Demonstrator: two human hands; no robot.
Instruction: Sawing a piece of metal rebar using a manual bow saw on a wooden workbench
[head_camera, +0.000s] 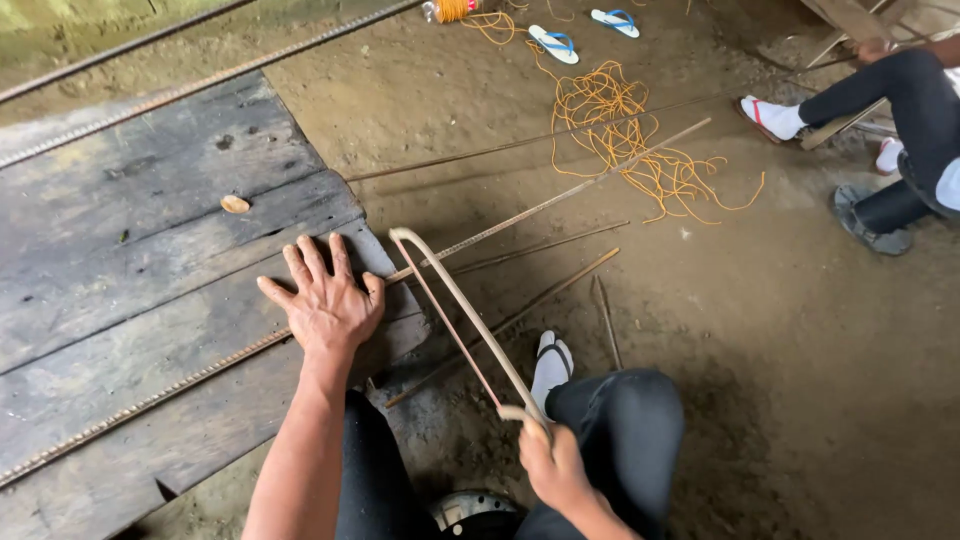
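Note:
My left hand (325, 300) lies flat, fingers spread, on a long ribbed steel bar (160, 392) that runs across a low platform of dark wooden planks (130, 250) and out over the dirt floor. My right hand (555, 465) grips the handle of a hacksaw (455, 305). The saw's thin bowed frame and blade reach up to the bar just right of my left hand, at the plank's edge. My dark trouser legs and one white sandal (552, 365) show below.
More steel bars (530, 140) lie on the dirt floor and across the planks' far side. A tangle of orange cord (625, 130) and blue-strapped sandals (553, 43) lie beyond. Another person's legs (890, 110) in dark trousers sit at the right.

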